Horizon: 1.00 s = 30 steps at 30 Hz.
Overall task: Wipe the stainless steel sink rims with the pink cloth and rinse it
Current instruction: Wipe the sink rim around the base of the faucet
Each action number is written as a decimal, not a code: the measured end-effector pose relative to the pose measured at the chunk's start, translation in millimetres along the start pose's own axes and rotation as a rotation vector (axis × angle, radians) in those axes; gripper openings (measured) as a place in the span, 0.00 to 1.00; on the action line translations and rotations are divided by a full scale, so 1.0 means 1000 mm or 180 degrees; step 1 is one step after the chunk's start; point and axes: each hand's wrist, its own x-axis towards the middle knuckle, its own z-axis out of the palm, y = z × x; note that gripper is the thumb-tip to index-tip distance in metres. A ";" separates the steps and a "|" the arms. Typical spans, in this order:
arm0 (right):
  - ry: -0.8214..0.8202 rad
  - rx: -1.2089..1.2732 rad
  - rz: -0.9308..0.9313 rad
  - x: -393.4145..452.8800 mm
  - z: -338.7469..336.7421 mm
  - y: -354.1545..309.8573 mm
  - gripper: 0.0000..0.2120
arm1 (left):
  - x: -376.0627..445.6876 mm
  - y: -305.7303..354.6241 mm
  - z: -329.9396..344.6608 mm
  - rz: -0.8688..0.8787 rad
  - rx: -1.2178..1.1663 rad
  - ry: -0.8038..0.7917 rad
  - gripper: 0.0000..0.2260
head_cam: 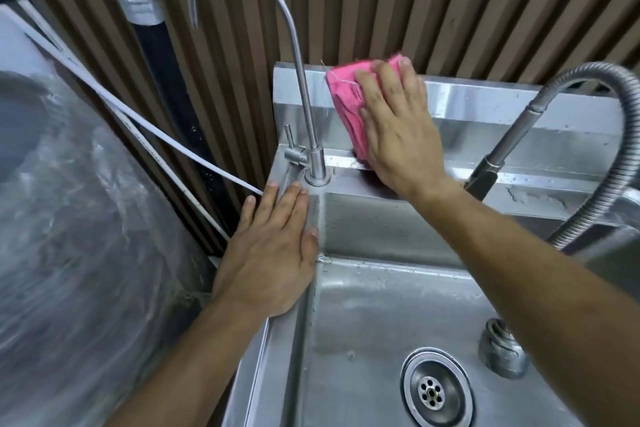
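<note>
Head view: pink cloth (346, 107) half hidden under flat right hand (398, 128)

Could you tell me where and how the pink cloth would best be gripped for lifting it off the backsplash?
Probably pinch the pink cloth at its exposed left edge, coming from the left: the right hand presses flat over the rest.

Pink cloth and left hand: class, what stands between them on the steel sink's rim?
In the head view, the thin gooseneck steel tap's base and its small lever.
</note>
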 end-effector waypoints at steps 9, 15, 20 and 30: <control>0.0244 -0.0647 -0.1497 0.058 0.020 -0.018 0.24 | 0.002 -0.005 0.005 0.0059 -0.0038 0.0041 0.33; 0.0632 0.0172 0.1610 -0.027 0.008 0.019 0.28 | 0.002 -0.004 0.005 0.0076 -0.0190 0.0110 0.31; 0.0792 0.0125 0.2149 0.011 0.018 -0.024 0.30 | 0.003 -0.005 0.007 0.0078 -0.0139 0.0128 0.31; 0.1425 0.0463 0.2830 -0.009 0.014 0.024 0.26 | 0.003 -0.004 0.005 0.0069 -0.0140 0.0102 0.30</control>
